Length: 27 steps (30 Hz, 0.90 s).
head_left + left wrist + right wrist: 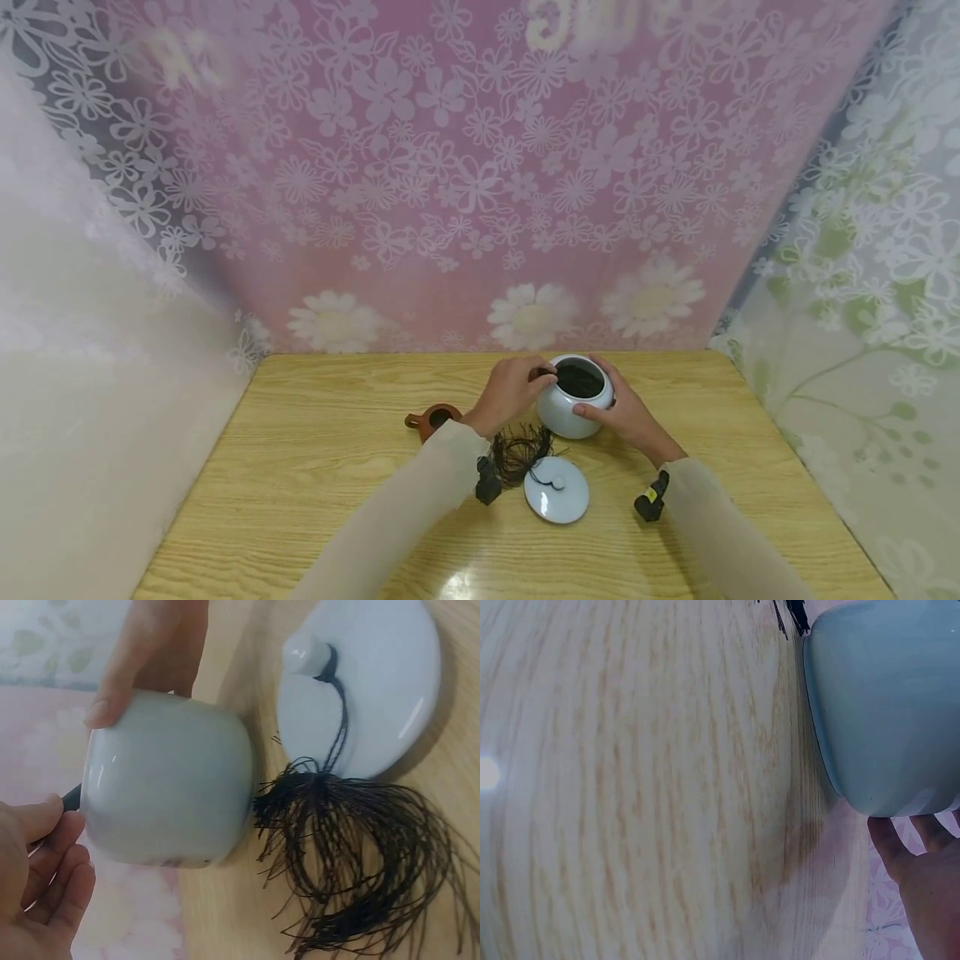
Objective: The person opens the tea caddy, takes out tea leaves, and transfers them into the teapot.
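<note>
A round pale ceramic jar (567,417) stands on the table with its mouth uncovered and dark contents inside. My right hand (626,412) grips the jar's right side, its thumb near the rim. At the left of the rim, my left hand (510,390) pinches a thin dark handle (73,798) between thumb and fingers. The far part of that handle's tool is hidden by the jar wall. In front of the jar lies its white lid (557,500) with a round knob. A dark stringy tassel (352,855) is looped to the knob and spreads beside the lid.
Left of the jar sits a small brown clay pot (431,421) with a side handle, partly covered by my left sleeve. The wooden table (300,467) ends at a flowered pink backdrop (450,208), with pale panels on both sides.
</note>
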Available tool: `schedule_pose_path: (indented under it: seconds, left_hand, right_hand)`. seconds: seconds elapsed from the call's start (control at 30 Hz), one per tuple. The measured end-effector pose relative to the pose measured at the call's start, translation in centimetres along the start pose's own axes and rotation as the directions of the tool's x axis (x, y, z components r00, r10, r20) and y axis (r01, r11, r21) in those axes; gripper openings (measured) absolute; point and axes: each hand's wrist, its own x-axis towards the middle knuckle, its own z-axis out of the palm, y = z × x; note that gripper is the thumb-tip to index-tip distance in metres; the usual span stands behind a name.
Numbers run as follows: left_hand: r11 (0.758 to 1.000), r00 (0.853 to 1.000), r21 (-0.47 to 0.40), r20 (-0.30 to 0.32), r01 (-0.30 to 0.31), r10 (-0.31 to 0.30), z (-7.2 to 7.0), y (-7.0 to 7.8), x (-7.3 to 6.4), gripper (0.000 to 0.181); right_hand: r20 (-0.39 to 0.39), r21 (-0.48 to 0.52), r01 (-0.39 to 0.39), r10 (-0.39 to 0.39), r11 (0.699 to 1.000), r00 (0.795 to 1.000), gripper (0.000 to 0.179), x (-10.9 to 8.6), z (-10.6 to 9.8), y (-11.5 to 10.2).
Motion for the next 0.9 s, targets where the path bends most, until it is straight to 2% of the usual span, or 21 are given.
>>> schedule_pose_path:
  seconds: [0.3,0.5,0.63,0.9]
  left_hand:
    - [0.979,0.996,-0.195,-0.06,0.053,-0.066,-0.6,-1.6,-0.9,0.028]
    - [0.959,0.99,-0.27,-0.085,0.09,-0.116,-1.5,-2.3,-1.6,0.025]
    - [0.937,0.984,-0.329,-0.09,0.117,-0.155,-1.7,-2.8,-2.1,0.025]
    - [0.915,0.974,-0.377,-0.106,0.147,-0.2,-1.7,-3.2,-2.6,0.024]
  right_hand:
    - [-0.005,0.0,0.006,-0.006,1.0,1.0,0.108,0.1,0.2,0.0]
    - [-0.011,-0.003,-0.004,0.004,1.0,1.0,0.108,0.0,0.1,-0.1]
    - [-0.013,-0.003,-0.009,0.009,1.0,1.0,0.108,-0.1,0.1,-0.2]
    - [-0.025,-0.028,-0.008,0.007,1.0,1.0,0.109,-0.1,0.1,-0.2]
